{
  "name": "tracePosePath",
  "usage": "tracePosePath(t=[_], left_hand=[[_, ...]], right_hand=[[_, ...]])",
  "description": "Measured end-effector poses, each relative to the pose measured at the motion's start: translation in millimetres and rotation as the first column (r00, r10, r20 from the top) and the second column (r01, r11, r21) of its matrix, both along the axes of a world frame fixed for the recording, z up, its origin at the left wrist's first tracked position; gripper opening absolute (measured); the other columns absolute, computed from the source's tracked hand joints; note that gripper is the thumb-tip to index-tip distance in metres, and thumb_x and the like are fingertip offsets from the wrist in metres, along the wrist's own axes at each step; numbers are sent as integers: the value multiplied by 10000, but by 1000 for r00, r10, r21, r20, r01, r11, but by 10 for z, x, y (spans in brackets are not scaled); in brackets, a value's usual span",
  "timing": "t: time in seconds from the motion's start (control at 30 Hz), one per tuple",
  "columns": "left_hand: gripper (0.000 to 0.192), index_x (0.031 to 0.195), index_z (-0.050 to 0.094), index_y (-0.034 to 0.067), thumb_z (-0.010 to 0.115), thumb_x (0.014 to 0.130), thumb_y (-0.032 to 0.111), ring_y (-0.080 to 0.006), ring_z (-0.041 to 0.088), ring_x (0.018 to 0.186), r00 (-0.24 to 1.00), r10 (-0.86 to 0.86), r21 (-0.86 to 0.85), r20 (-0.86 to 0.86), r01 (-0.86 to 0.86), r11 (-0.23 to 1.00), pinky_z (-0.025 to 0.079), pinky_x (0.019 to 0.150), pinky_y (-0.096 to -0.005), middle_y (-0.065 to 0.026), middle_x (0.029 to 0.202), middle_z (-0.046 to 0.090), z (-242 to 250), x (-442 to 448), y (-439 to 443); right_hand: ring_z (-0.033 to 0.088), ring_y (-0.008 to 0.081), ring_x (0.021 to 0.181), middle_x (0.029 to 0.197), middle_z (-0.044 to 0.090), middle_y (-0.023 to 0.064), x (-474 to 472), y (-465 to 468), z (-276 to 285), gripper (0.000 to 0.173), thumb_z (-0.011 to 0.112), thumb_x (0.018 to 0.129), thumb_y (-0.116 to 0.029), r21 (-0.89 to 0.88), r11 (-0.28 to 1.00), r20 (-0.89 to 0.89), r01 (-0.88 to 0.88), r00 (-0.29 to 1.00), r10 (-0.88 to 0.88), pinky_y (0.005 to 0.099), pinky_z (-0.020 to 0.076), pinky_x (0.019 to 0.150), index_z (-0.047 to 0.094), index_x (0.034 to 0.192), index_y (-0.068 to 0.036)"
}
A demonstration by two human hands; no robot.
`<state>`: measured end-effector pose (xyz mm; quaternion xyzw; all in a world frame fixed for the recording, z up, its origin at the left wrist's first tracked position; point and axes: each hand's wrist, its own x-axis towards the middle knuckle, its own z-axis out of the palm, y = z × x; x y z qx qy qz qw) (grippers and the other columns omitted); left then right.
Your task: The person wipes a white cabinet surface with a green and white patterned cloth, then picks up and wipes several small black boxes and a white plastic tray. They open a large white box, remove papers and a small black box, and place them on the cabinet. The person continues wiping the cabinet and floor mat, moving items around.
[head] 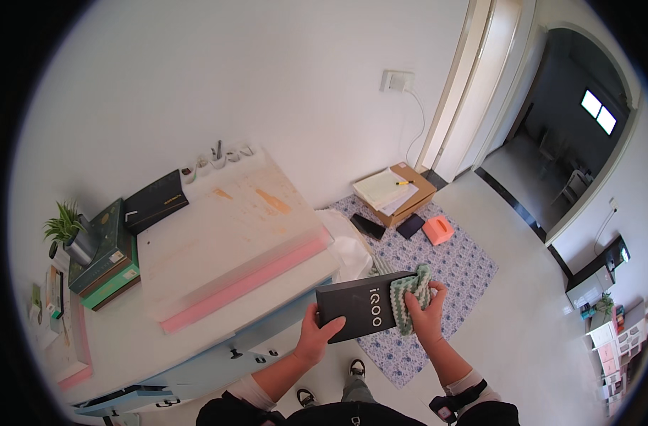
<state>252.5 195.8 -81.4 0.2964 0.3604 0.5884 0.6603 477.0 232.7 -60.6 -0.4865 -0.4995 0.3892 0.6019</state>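
Note:
A black iQOO phone box (358,309) is held up in front of me, tilted, between my two hands. My left hand (316,333) grips its left end, with the thumb on the lettered face. At the other end my right hand (425,311) presses a folded green and white striped cloth (404,306) against the box. Below the box lies a blue flowered mat (462,271) on the floor.
On the left is a cabinet with a white top (207,346), bearing stacked boxes (108,255) and a potted plant (66,226). A cardboard box (417,199) with papers, an orange tissue box (438,230) and a black phone (367,227) rest on the mat.

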Motion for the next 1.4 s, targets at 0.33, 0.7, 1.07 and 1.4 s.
tracePosePath(t=[0.33,0.7,1.07,1.4], left_hand=[[422,1075,384,14,681,784,89,-134,542,921,954,280,184,111,-297,937,453,843,-287,-83,1010,548,432,-276,-320],[581,1252,356,25,678,768,31,-155,504,1083,899,427,380,94,-429,819,431,897,-292,-81,1182,507,643,-532,-677],[795,1372,156,42,685,787,136,-168,432,1153,963,269,529,27,-242,813,348,977,-352,-117,1284,417,836,-1286,-869],[394,1084,389,13,622,826,197,-161,564,912,740,652,119,166,-671,732,498,768,-299,-99,1000,521,1173,-1579,-595]], right_hand=[[549,132,918,1062,525,74,-623,-42,457,405,576,890,-239,-53,990,-453,-133,887,95,265,478,764,360,1183,-61],[475,151,1055,1204,445,48,-1944,-510,795,499,531,909,-225,148,816,-519,-559,659,545,293,410,884,291,1328,-100],[549,145,929,1068,538,73,-2068,48,1390,497,610,806,-107,40,590,-170,-807,576,800,279,466,801,366,1237,-61],[508,157,1023,1138,493,109,-2589,351,1265,589,616,836,-180,-133,377,23,-916,378,926,295,443,854,269,1290,-34]])
